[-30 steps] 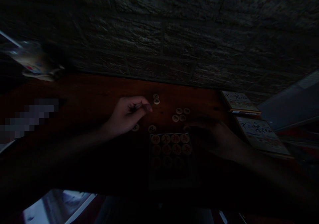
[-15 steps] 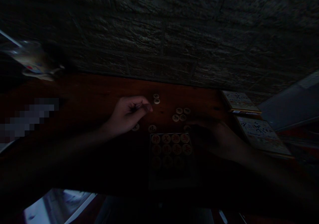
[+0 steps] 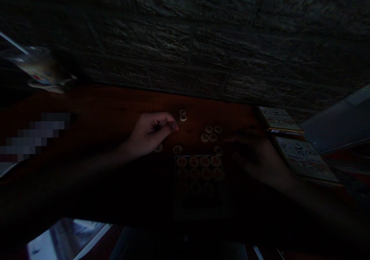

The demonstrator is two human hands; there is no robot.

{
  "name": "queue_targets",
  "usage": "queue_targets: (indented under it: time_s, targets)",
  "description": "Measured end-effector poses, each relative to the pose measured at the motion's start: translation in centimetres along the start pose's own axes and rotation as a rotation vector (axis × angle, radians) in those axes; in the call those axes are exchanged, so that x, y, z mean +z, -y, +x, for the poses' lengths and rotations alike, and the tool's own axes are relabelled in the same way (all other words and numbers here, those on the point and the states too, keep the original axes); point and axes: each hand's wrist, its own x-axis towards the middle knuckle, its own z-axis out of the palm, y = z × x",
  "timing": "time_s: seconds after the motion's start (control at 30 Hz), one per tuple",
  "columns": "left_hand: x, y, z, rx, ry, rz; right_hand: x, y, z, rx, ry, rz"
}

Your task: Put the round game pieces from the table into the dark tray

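Note:
Over the dark wooden table, my left hand (image 3: 153, 132) is closed, thumb pressed to the curled fingers; whatever it may hold is hidden. Just beyond its fingertips sit two xiangqi pieces (image 3: 182, 115), one close behind the other. Below it are a partly covered piece (image 3: 158, 148) and another piece (image 3: 177, 149). My right hand (image 3: 258, 158) hovers in shadow with thumb and fingers apart, nothing seen between them. Left of it lie a single piece (image 3: 218, 151) and a cluster of several pieces (image 3: 213, 137). A tray (image 3: 202, 210) in front of me holds rows of pieces with red characters.
Two flat printed boxes (image 3: 303, 156) lie at the right. A plastic cup with a straw (image 3: 40, 69) stands at the back left, near the stone wall (image 3: 173, 40). A blurred-out item (image 3: 36, 136) is at the left. The light is very dim.
My right hand has drawn slightly right, away from the single piece above the tray, which now shows more fully. My left hand keeps its closed pose almost unmoved.

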Motion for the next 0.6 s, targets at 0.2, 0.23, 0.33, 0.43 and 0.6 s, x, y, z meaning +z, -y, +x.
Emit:
queue_targets:
  time_s: [0.2,0.23,0.33,0.43,0.6]
  targets:
    - [0.01,-0.11,0.05,-0.002,-0.002,0.001,0.09,-0.6,0.11,0.026,-0.039,-0.033]
    - [0.01,-0.12,0.05,0.0,0.001,0.004,0.1,-0.58,0.12,0.027,-0.04,-0.029]
    - [-0.02,-0.12,0.06,-0.001,-0.001,-0.001,0.13,-0.35,0.1,0.028,-0.021,-0.003]
    - [-0.03,-0.09,0.08,0.002,0.0,-0.009,0.23,-0.03,0.01,0.014,0.01,0.051]
    - [-0.04,-0.15,0.13,-0.01,0.0,-0.009,0.4,0.18,-0.08,-0.016,0.056,0.108]
